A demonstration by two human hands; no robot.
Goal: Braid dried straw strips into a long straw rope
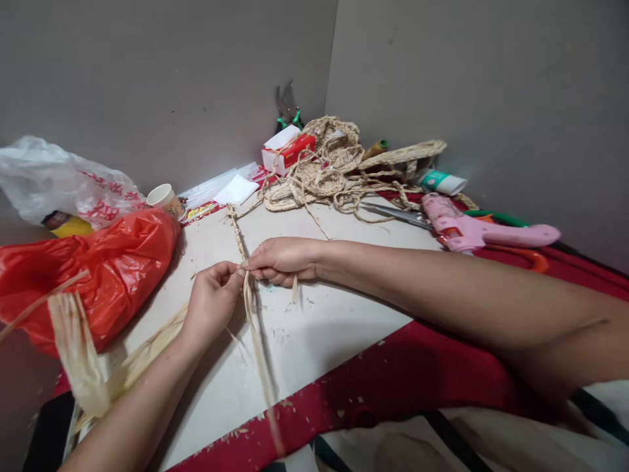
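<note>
A thin braided straw cord runs from the back of the white board down to my two hands, which meet at its lower end. My left hand pinches the straw strands between thumb and fingers. Against its fingertips, my right hand is closed on the same strands, with a short piece of straw poking out below it. Loose strands hang from the fingers toward the red cloth at the front edge. Wide pale straw strips lie beside and behind my left forearm.
A red plastic bag and a paper cup are at left. Coiled straw braid, a red-and-white box and pruning shears are at the back. Scissors and a pink glue gun lie at right.
</note>
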